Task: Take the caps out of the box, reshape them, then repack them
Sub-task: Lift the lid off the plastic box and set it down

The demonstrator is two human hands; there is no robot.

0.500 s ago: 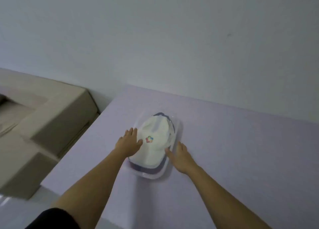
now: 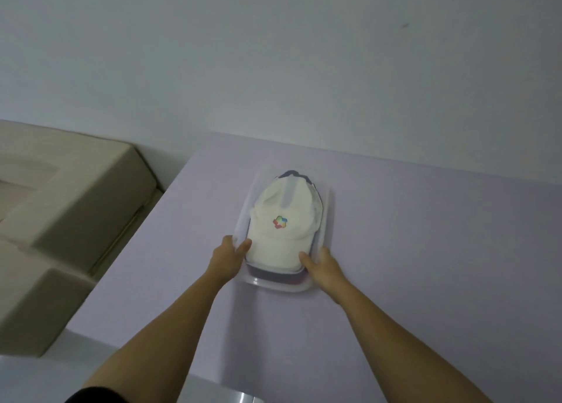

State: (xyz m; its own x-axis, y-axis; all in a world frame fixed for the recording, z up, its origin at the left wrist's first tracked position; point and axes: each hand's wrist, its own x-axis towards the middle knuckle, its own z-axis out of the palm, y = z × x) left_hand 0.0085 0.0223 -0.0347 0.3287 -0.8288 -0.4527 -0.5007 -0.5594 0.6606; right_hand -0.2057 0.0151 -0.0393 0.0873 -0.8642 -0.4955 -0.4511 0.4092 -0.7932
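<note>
I saw the white cap (image 2: 281, 238) lying topmost in the clear plastic box (image 2: 279, 287), brim towards me, with a dark purple cap (image 2: 275, 276) under it. My left hand (image 2: 228, 256) gripped the box's near-left corner, thumb inside against the white brim. My right hand (image 2: 325, 267) gripped the near-right corner likewise. The box sat on the lilac table (image 2: 425, 250).

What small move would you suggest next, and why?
Probably slip both thumbs under the white fabric cap and lift it from the clear plastic box: the left hand and right hand flank its near end, thumbs touching its brim, and it lies atop a dark purple cap.
</note>
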